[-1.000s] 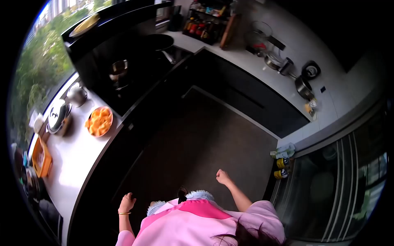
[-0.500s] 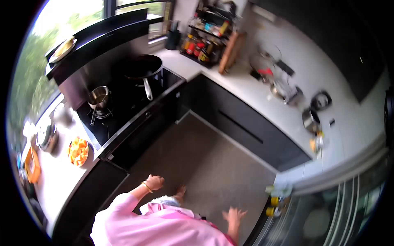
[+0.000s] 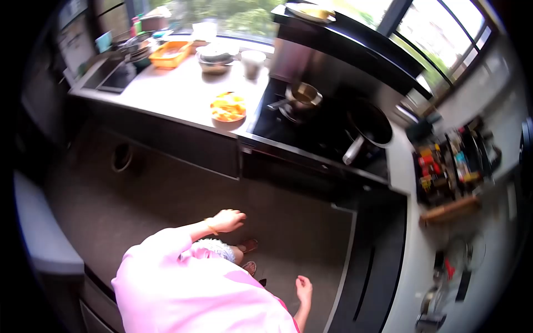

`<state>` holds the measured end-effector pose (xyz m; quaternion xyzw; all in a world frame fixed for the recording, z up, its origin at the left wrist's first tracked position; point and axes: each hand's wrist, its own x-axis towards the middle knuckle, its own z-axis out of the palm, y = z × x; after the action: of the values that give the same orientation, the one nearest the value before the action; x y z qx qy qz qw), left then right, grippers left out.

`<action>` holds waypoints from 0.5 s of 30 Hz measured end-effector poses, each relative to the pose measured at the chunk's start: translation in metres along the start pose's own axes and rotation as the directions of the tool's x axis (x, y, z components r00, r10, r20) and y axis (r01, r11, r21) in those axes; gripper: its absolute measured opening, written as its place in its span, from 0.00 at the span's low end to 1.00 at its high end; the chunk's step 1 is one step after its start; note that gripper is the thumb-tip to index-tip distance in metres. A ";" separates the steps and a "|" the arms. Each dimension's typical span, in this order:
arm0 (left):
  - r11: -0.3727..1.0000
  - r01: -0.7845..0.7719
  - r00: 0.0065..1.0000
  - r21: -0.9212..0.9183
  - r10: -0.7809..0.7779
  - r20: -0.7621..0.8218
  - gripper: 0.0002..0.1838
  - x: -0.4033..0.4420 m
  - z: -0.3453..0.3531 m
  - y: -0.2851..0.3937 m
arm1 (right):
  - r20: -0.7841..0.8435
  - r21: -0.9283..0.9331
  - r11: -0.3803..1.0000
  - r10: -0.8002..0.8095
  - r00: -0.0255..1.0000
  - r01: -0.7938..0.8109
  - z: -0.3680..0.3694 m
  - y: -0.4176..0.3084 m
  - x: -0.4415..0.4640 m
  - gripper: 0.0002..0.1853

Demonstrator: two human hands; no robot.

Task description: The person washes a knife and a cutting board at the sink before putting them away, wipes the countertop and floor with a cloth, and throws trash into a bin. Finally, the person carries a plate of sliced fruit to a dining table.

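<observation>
My left hand (image 3: pixel 227 220), with a bracelet at the wrist, hangs over the dark floor in front of the cabinets. Its fingers are stretched forward and hold nothing. Lower right, my right hand (image 3: pixel 303 287) is over the floor too, its fingers loosely bent, and whether they are closed is unclear. Neither hand touches anything. On the counter beyond them stands a bowl of orange pieces (image 3: pixel 228 107). A small saucepan (image 3: pixel 303 95) and a black frying pan (image 3: pixel 369 123) sit on the black cooktop (image 3: pixel 327 127).
An orange basket (image 3: pixel 170 54), a lidded pot (image 3: pixel 215 60) and a sink (image 3: pixel 111 75) line the left counter (image 3: pixel 166 91). Bottles fill a rack (image 3: pixel 438 166) at right, beside wooden boards (image 3: pixel 451 210). A round bin (image 3: pixel 122 157) stands on the floor.
The view has swung left, bringing the sink and bin into sight. My right hand's spread fingers have drawn in. My left hand has stretched its fingers out.
</observation>
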<state>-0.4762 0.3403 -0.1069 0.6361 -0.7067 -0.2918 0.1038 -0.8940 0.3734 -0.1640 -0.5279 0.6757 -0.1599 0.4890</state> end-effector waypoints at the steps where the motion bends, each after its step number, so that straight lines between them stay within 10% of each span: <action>1: 0.992 0.111 0.994 -0.051 -0.111 0.002 0.16 -0.030 -0.005 -0.021 | 0.027 -0.089 0.986 -0.138 0.990 0.140 0.001 -0.042 0.019 0.10; 3: 0.951 0.290 0.954 -0.106 -0.297 -0.051 0.15 -0.089 -0.012 -0.051 | 0.169 0.026 0.947 -0.319 0.933 0.319 0.023 -0.059 0.082 0.10; 9: 0.735 0.503 0.718 -0.456 -0.648 -0.252 0.14 -0.202 -0.001 -0.085 | 0.590 0.244 0.966 -0.219 0.777 0.087 0.149 -0.274 0.157 0.13; 15: 0.532 0.615 0.517 -0.582 -0.829 -0.212 0.14 -0.263 0.008 -0.116 | 0.610 0.435 0.897 -0.231 0.758 -0.077 0.327 -0.396 0.251 0.23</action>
<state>-0.3390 0.5924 -0.1178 0.8854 -0.2321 -0.2955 0.2737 -0.3931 0.0980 -0.1512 -0.4556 0.3887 -0.1344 0.7895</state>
